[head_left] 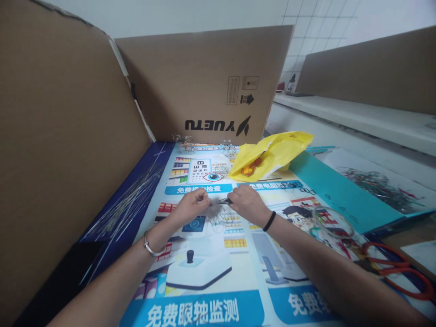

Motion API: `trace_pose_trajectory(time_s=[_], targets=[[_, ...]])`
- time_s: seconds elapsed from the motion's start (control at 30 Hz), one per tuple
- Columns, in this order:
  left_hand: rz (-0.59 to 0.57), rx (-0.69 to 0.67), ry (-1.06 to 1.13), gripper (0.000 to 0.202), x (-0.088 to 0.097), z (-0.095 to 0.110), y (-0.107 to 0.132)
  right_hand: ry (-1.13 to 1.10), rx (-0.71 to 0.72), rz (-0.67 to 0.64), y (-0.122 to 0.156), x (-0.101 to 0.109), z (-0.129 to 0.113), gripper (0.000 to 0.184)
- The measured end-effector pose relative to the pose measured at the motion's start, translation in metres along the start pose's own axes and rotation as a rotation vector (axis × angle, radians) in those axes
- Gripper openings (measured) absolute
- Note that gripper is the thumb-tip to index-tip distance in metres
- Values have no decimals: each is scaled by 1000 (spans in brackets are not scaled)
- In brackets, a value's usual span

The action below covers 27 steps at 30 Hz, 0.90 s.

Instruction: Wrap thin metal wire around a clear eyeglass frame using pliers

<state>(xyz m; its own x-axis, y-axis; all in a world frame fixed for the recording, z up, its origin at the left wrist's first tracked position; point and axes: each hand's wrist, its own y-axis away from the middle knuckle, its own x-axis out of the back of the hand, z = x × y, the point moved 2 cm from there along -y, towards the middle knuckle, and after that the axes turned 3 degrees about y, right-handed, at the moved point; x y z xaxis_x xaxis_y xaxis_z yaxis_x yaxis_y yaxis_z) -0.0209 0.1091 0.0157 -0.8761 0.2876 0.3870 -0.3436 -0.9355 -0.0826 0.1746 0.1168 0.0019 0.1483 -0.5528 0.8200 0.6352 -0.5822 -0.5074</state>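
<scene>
My left hand (193, 204), a silver bangle on its wrist, is closed in a pinch on a thin piece of wire (218, 219); its loops spread between the hands over the printed sheet. My right hand (250, 205), with a black band on the wrist, is wrapped around small pliers (224, 201). The jaws of the pliers point left, close to the left fingertips. Whether they grip the wire is too small to tell. Most of the handles are hidden in my right palm.
Straight wires (126, 204) lie at left. A yellow bag (272, 154) with orange coils stands behind my hands. Wire tangles (229, 147) sit by the cardboard wall (200, 81). At right are a wire pile (378, 184), a clear tape roll (332, 222) and orange-handled scissors (402, 268).
</scene>
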Motion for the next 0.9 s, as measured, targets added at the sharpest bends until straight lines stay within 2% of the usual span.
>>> trace_pose_trajectory(time_s=[0.13, 0.3, 0.6, 0.9], targets=[[-39, -44, -1, 12, -1, -2, -1, -7, -9, -8, 0, 0, -1, 13], [-124, -44, -34, 20, -1, 0, 0, -20, -15, -23, 1, -1, -1, 14], [-105, -62, -110, 18, 1, 0, -2, -18, -23, -61, 1, 0, -2, 14], [-119, -39, -76, 17, 2, -4, -2, -25, -33, -62, 2, -1, -2, 14]])
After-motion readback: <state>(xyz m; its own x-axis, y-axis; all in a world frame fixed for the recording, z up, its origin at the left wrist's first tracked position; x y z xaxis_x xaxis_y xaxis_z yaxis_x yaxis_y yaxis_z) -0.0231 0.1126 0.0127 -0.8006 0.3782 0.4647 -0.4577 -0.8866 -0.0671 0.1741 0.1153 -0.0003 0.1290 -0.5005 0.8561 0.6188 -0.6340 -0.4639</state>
